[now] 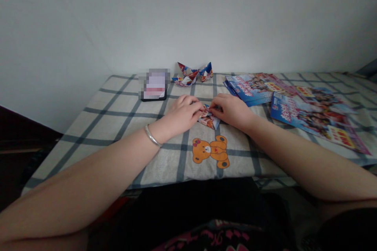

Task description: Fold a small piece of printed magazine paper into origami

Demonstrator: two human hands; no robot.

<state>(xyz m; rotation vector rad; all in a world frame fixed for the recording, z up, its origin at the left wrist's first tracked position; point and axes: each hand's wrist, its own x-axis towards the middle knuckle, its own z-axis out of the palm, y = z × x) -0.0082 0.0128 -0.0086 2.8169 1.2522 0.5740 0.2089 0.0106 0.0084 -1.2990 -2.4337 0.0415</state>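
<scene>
A small piece of folded printed paper (210, 120) lies on the table between my hands, with white, blue and reddish print. My left hand (185, 113) pinches its left edge between thumb and fingers; a silver bangle sits on that wrist. On the paper's upper right side, the fingertips of my right hand (231, 110) are closed on it. Behind my hands, close to the wall, stands a folded paper shape (193, 75) with pointed ends, made from similar printed paper.
A checked cloth (118, 115) with a printed teddy bear (210, 151) covers the table. Left of the folded shape a phone (154, 86) stands propped, its screen blurred. Several glossy leaflets (312, 119) lie at the right. The white wall (188, 15) borders the back edge.
</scene>
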